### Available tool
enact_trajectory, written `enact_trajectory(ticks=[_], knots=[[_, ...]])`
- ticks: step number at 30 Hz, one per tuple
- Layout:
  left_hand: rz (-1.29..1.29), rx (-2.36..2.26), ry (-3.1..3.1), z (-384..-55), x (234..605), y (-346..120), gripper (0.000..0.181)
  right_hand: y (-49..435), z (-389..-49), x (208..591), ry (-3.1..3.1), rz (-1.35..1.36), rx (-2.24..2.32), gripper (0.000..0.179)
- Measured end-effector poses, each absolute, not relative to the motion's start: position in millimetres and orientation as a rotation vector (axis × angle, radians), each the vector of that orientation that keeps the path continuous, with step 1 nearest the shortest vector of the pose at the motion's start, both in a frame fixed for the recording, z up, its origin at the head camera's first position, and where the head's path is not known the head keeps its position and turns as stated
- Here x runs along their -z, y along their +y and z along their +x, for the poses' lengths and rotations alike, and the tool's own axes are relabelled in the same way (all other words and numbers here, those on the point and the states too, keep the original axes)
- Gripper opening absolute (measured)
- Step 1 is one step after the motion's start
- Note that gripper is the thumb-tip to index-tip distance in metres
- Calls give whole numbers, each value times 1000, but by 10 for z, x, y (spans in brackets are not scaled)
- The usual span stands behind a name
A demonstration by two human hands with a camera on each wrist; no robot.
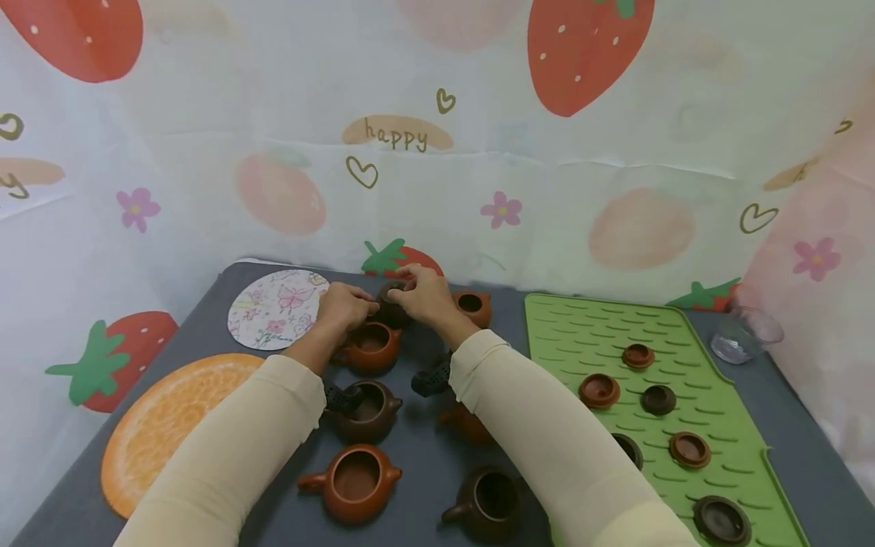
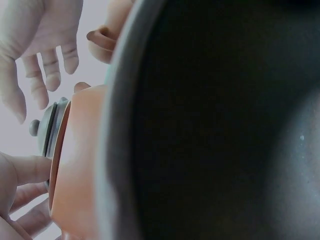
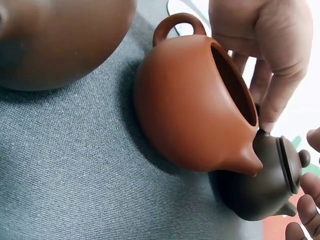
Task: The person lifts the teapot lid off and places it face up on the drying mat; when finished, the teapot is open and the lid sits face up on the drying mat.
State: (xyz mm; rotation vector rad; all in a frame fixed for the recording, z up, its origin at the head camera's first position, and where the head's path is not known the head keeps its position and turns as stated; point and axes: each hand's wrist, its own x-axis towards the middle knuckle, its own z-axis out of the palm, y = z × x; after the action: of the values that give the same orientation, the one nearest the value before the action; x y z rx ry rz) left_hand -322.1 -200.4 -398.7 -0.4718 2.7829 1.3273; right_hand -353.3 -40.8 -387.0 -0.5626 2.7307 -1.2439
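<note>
At the far edge of the table stands a dark brown teapot [image 3: 250,185] with its lid [image 3: 291,162] on. My left hand [image 1: 345,305] pinches this pot on its left side, seemingly at the handle, which is mostly hidden. My right hand [image 1: 427,296] is on the lid's other side, its thumb and fingers spread around the small knob [image 3: 304,158] and apart from it in the right wrist view. Loosely bent fingers of that right hand [image 2: 42,55] show in the left wrist view. Just in front sits a lidless reddish-orange teapot [image 3: 185,110].
Several lidless teapots stand nearby, including a brown one [image 1: 362,429], an orange one [image 1: 355,494] and a dark one [image 1: 488,513]. Loose lids lie on a green mat [image 1: 567,327]. A glass cup [image 1: 741,338], an orange-slice mat [image 1: 143,441] and a floral round mat [image 1: 256,315] flank them.
</note>
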Motion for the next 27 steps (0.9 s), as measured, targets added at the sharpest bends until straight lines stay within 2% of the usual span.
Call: enact_trajectory(ticks=[11,27], knots=[[-435,-1330,2808,-3214,3984,-2009,23,-482,-3612,3937,2799,-636,1167,39],[-454,-1320,2828,-3189,3988,-1995,20,-463,-3547,3945,2900,-646,1217,19]])
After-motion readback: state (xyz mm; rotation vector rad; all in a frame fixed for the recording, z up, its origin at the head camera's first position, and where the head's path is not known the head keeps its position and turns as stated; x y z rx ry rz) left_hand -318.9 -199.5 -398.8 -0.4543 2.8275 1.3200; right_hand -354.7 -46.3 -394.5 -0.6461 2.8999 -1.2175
